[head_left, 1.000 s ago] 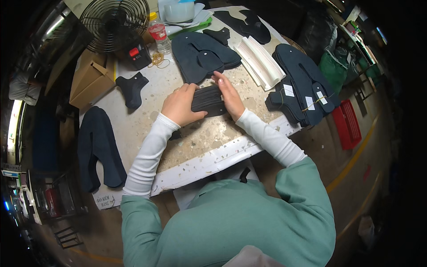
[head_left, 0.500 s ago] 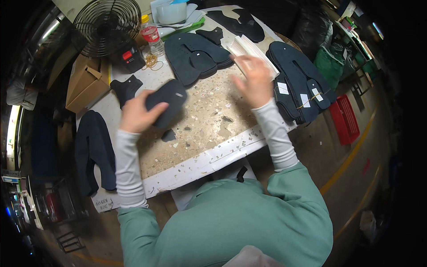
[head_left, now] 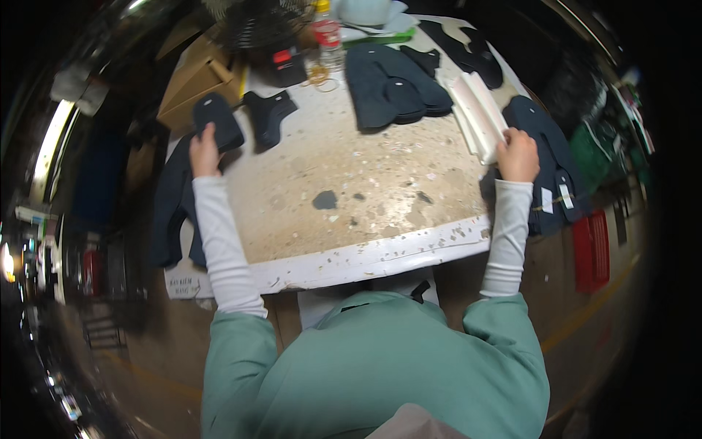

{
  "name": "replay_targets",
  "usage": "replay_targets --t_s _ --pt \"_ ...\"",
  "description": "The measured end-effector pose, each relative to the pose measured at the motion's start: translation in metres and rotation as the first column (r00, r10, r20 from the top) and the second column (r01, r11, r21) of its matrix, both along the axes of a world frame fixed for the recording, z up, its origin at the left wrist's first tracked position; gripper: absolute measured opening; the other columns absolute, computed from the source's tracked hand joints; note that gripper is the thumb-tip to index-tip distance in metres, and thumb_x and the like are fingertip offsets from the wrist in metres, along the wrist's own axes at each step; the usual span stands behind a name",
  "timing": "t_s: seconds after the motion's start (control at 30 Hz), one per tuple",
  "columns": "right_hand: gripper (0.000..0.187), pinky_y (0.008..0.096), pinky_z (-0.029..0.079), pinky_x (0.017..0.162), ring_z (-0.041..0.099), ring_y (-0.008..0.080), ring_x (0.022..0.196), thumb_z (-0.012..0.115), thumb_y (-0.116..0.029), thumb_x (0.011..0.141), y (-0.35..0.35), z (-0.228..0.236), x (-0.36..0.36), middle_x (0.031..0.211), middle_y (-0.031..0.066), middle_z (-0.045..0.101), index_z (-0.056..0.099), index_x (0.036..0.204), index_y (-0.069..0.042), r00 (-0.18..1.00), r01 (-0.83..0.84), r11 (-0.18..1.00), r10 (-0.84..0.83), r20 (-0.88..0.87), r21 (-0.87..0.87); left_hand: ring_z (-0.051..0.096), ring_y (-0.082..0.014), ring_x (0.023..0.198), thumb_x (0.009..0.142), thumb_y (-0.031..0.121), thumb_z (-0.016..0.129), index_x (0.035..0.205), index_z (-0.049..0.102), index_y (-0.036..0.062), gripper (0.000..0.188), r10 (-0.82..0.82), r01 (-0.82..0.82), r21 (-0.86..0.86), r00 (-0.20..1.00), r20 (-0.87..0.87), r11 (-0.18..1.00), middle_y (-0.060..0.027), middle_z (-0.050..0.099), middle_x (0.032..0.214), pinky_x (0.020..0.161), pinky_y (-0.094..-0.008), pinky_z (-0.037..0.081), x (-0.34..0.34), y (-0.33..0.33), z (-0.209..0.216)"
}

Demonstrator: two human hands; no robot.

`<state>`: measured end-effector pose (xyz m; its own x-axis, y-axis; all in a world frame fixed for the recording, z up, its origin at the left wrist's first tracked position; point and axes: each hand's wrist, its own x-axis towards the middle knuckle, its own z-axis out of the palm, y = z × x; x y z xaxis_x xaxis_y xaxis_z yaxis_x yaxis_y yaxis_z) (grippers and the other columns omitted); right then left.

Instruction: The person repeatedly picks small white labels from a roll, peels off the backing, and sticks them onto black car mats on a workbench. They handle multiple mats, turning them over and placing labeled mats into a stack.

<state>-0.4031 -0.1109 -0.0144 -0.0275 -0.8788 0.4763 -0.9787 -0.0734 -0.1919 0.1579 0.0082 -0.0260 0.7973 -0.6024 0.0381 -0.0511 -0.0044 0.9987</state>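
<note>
My left hand (head_left: 205, 155) is closed on a dark rounded flat piece (head_left: 218, 117), the thumb lying over it. This piece is over the upper end of a dark arch-shaped stack (head_left: 172, 197) at the table's left edge. At the right, my right hand (head_left: 519, 157) has its fingers curled at the near edge of long white folded paper strips (head_left: 474, 110); the fingertips are partly hidden. Close beside that hand lies a stack of dark pieces (head_left: 537, 128) with white tags. A dark forked piece (head_left: 269, 117) rests right of my left hand.
Other dark flat pieces (head_left: 380, 80) lie at the far middle, near a bottle (head_left: 327, 40) with a yellow cap. A fan (head_left: 270, 33) and a cardboard box (head_left: 197, 84) stand far left. Small scraps (head_left: 325, 200) dot the worktable (head_left: 351, 252). A red crate (head_left: 591, 252) is at right.
My left hand has carried the dark rounded piece left, to the arch-shaped stack. My right hand has moved from above the table to the paper strips. The whole view has shifted.
</note>
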Motion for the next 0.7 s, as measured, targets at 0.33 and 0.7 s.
replay_targets --t_s 0.33,0.7 --pt "0.019 0.0252 0.049 0.058 0.062 0.0108 0.059 0.062 -0.022 0.092 0.025 0.036 0.001 0.073 0.0041 0.068 0.068 0.102 -0.007 0.859 -0.055 0.933 0.226 0.460 -0.356 0.060 -0.0393 0.110 0.082 0.041 0.068 0.115 0.063 -0.0020 0.055 0.252 -0.324 0.173 0.906 0.339 0.930 -0.0266 0.064 0.113 0.096 -0.0402 0.045 -0.002 -0.044 -0.050" --pt "0.032 0.0154 0.044 0.055 0.048 0.0011 0.059 0.067 -0.008 0.089 0.064 0.038 0.038 0.069 -0.0056 0.051 0.064 0.120 -0.001 0.213 -0.711 0.703 0.220 0.952 -0.003 0.059 -0.0347 0.114 0.080 0.029 0.071 0.123 0.057 -0.0073 0.059 0.212 -0.272 0.073 0.868 0.449 0.960 -0.0255 0.061 0.121 0.099 -0.0375 0.043 -0.006 -0.044 -0.049"
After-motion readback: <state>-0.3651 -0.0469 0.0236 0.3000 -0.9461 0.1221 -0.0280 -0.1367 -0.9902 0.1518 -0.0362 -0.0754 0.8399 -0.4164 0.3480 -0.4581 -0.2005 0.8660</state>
